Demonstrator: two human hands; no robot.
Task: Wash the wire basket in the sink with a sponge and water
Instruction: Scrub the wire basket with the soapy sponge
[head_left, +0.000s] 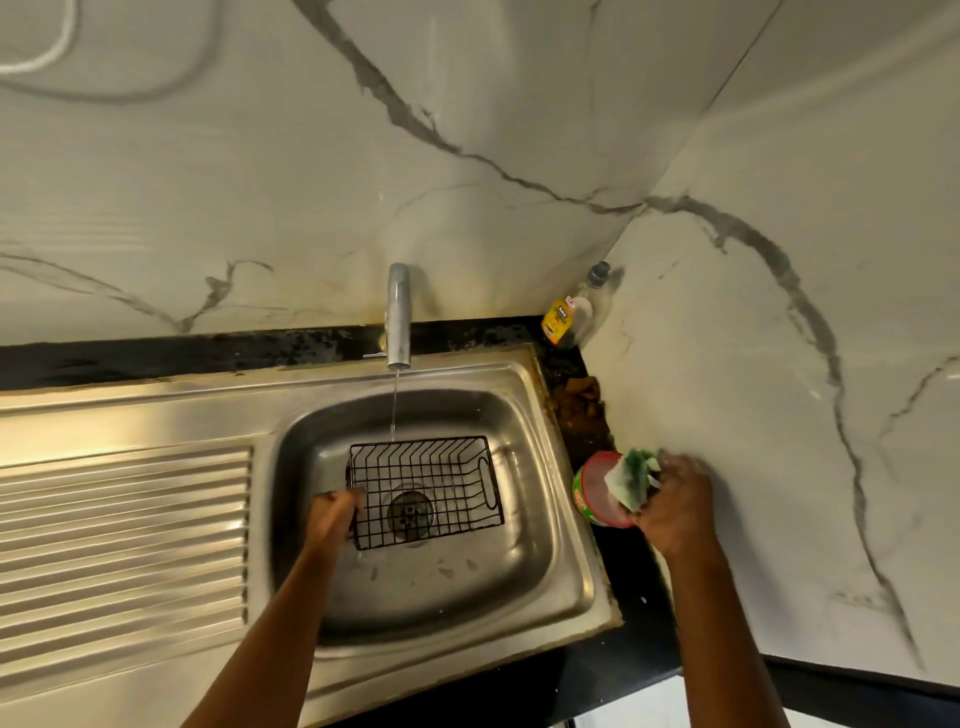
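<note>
A black wire basket lies in the steel sink, over the drain. A thin stream of water falls from the tap onto the basket's far rim. My left hand grips the basket's left end. My right hand holds a green and white sponge over a round red-lidded soap tub on the black counter right of the sink.
The ribbed steel drainboard stretches left of the bowl. A bottle with a yellow label stands in the back corner. Brown grime sits on the counter beside the sink. Marble walls close in behind and on the right.
</note>
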